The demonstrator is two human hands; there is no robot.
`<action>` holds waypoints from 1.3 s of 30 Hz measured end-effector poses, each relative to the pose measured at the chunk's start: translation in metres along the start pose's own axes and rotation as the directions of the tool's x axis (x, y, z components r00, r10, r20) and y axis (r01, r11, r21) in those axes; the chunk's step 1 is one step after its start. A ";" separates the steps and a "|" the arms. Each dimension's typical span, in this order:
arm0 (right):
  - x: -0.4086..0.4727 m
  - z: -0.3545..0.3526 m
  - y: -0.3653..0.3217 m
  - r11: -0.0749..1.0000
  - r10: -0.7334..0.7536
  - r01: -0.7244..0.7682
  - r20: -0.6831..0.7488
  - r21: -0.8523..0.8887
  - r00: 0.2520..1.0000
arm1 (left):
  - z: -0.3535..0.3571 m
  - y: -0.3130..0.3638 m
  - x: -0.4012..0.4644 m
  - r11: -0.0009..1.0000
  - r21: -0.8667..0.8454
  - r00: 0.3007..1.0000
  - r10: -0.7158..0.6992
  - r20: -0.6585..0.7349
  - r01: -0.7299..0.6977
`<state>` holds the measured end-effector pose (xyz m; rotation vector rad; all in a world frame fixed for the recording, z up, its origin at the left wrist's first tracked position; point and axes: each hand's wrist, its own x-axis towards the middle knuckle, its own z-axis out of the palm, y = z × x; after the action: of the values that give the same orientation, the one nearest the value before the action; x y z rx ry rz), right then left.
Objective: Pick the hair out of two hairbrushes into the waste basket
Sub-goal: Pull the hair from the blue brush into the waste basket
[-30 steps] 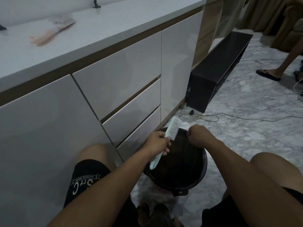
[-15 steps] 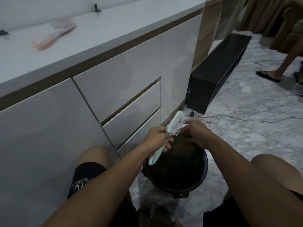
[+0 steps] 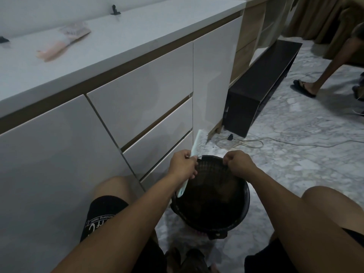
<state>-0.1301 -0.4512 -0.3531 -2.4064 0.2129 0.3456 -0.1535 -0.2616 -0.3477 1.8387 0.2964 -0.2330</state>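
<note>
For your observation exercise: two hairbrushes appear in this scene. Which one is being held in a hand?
The pale mint hairbrush, gripped by the left hand over the waste basket. The pink hairbrush lies untouched on the countertop.

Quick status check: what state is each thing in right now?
left hand: grips the white hairbrush handle.
white hairbrush: tilted, bristles facing right, above the basket.
right hand: fingers pinched over the basket.
waste basket: upright, open.
pink hairbrush: lying on the counter.
drawers: closed.

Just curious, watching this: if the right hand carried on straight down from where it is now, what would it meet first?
Most likely the inside of the black waste basket: the right hand is curled over its far rim. Depth is hard to judge, so it might touch the rim first.
</note>
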 end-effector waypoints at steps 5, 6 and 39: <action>0.003 0.008 0.001 1.000 0.008 -0.008 -0.004 0.005 1.000 | 0.001 -0.001 -0.002 0.997 -0.058 0.995 -0.052 0.086 0.057; 0.003 0.009 0.001 1.000 -0.002 0.002 -0.021 -0.017 1.000 | 0.001 -0.001 -0.002 0.995 -0.068 0.992 -0.066 0.104 0.073; 0.003 -0.004 -0.008 0.983 0.074 -0.039 -0.191 0.181 0.979 | 0.002 -0.007 -0.014 0.997 0.052 0.925 -0.079 0.372 0.064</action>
<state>-0.1242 -0.4478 -0.3464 -2.2607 0.3855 0.1077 -0.1691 -0.2625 -0.3507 1.7797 0.0918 -0.6357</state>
